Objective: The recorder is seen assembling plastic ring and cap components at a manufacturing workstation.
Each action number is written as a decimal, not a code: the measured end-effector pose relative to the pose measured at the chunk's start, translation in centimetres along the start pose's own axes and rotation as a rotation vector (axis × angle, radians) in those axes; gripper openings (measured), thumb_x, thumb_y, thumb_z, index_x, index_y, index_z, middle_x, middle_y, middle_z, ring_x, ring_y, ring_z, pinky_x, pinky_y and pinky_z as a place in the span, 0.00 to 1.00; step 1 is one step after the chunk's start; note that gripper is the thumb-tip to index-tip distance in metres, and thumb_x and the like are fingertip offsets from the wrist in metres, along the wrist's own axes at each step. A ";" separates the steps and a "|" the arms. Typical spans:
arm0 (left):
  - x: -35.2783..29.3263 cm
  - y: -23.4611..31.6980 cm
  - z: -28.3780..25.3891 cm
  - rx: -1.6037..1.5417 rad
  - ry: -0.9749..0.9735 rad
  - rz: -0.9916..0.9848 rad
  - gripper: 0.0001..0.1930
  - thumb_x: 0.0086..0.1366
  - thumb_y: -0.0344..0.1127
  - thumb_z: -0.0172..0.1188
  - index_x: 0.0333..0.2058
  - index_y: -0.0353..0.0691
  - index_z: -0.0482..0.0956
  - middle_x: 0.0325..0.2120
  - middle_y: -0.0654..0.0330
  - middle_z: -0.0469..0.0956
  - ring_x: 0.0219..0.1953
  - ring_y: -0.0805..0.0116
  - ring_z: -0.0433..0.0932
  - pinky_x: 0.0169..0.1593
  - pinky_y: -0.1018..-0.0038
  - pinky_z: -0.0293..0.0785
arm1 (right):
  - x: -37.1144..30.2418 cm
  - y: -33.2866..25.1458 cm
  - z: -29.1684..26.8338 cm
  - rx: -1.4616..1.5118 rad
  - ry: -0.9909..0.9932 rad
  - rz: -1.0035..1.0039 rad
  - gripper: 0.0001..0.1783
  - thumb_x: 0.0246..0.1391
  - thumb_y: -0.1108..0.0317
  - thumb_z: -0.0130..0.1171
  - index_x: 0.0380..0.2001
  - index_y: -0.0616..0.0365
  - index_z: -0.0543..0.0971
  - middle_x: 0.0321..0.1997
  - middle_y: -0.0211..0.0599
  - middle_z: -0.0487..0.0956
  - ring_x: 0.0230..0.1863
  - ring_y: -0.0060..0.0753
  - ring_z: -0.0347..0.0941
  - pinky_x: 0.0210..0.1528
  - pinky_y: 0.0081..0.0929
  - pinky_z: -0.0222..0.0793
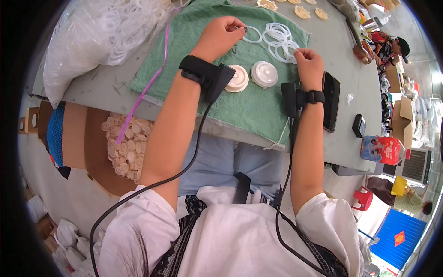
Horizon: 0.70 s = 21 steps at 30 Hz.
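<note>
Left hand (220,39): fingers clamped on 1 translucent white plastic ring (253,43), rim-held likely for control. Right hand (310,64): fingertips together at similar piled rings (279,42), hold indeterminable.

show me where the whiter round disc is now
In the head view's upper half, right of centre, the whiter disc lies on the green cloth, just right of the cream disc and below the translucent rings.

The bag (97,39) reaching the table's (348,117) near edge is cut off above; a wrist device (222,76) partly hides one cream disc (239,80).
</note>
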<state>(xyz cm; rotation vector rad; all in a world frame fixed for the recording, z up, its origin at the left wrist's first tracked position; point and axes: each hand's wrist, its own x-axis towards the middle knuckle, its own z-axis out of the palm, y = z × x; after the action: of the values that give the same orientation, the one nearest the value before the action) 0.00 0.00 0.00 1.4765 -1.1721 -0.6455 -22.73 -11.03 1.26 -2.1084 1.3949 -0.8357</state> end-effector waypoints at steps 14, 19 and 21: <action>-4.6 6.5 -1.4 -0.149 -0.353 0.018 0.09 0.62 0.32 0.54 0.37 0.34 0.78 0.26 0.62 0.78 0.27 0.78 0.74 0.33 0.82 0.70 | -3.8 -5.6 -2.0 0.832 -0.629 -0.095 0.09 0.49 0.71 0.58 0.34 0.64 0.76 0.25 0.29 0.78 0.24 0.15 0.70 0.25 0.13 0.67; -10.3 5.0 -1.1 0.039 -0.052 -0.050 0.08 0.57 0.31 0.56 0.32 0.31 0.76 0.24 0.59 0.78 0.26 0.74 0.74 0.32 0.78 0.70 | -5.4 -6.9 -1.1 0.190 -0.623 -0.454 0.08 0.47 0.71 0.59 0.32 0.60 0.78 0.24 0.27 0.77 0.24 0.16 0.68 0.27 0.15 0.62; -11.2 5.1 -0.8 0.202 -0.012 -0.071 0.08 0.57 0.31 0.56 0.33 0.32 0.76 0.24 0.58 0.78 0.26 0.71 0.75 0.33 0.76 0.70 | -5.8 -6.8 -0.6 0.204 -0.598 -0.452 0.06 0.45 0.70 0.60 0.29 0.58 0.78 0.23 0.26 0.76 0.23 0.16 0.66 0.26 0.17 0.60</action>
<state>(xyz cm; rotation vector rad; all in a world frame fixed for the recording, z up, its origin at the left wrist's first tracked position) -4.97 10.93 2.84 1.6919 -1.2272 -0.5987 -20.53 -3.11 4.97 -2.2741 0.5163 -0.4108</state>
